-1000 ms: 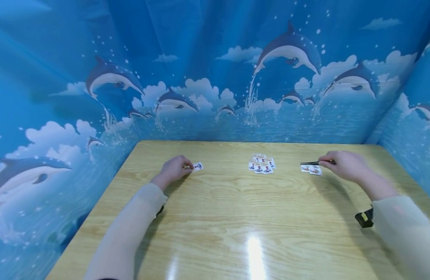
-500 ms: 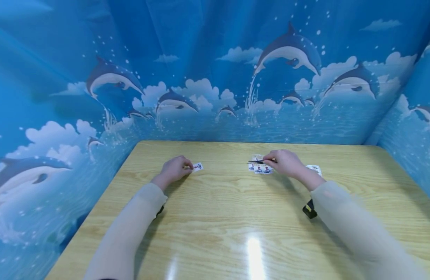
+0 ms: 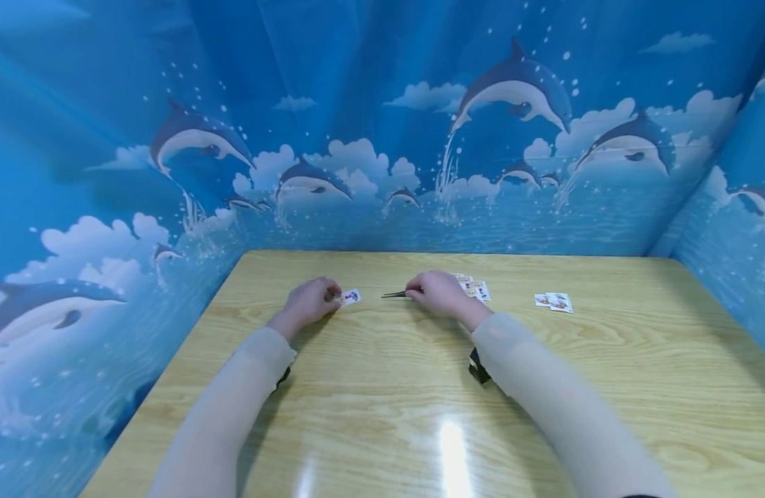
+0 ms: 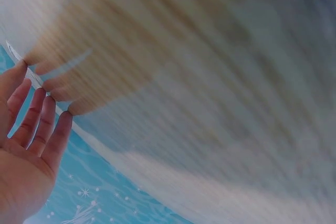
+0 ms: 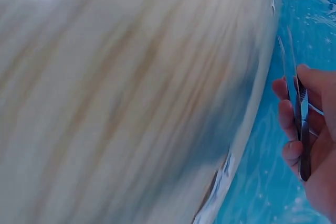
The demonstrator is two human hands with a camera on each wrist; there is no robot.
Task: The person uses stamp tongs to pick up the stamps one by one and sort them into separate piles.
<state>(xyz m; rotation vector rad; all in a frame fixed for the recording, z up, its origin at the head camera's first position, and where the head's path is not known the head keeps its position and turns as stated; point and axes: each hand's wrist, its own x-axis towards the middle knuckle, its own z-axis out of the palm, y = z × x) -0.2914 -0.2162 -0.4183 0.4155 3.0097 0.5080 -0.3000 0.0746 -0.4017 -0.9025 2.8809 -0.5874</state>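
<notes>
Toward the left of the table, my left hand [image 3: 309, 303] rests with its fingertips on the wood, at the near-left end of a small printed card [image 3: 351, 297]. In the left wrist view those fingers are fairly straight, touching the tabletop beside the white card [image 4: 34, 78]. My right hand [image 3: 441, 294] grips dark metal tweezers [image 3: 395, 295], which point left toward that card and stay apart from it. Their two tips stand apart in the right wrist view, with nothing seen between the tweezers' prongs [image 5: 292, 66]. Behind my right hand lies a partly hidden cluster of overlapping printed cards [image 3: 478, 288].
Farther right, a smaller group of overlapping cards [image 3: 555, 302] lies flat on the wood-grain table [image 3: 382, 373]. A blue curtain [image 3: 357, 207] with dolphins hangs behind the table's far edge and along its sides.
My right hand has swept left with the tweezers, from the right-hand card group, across the middle cluster, to near the single card. The left hand stays almost where it was.
</notes>
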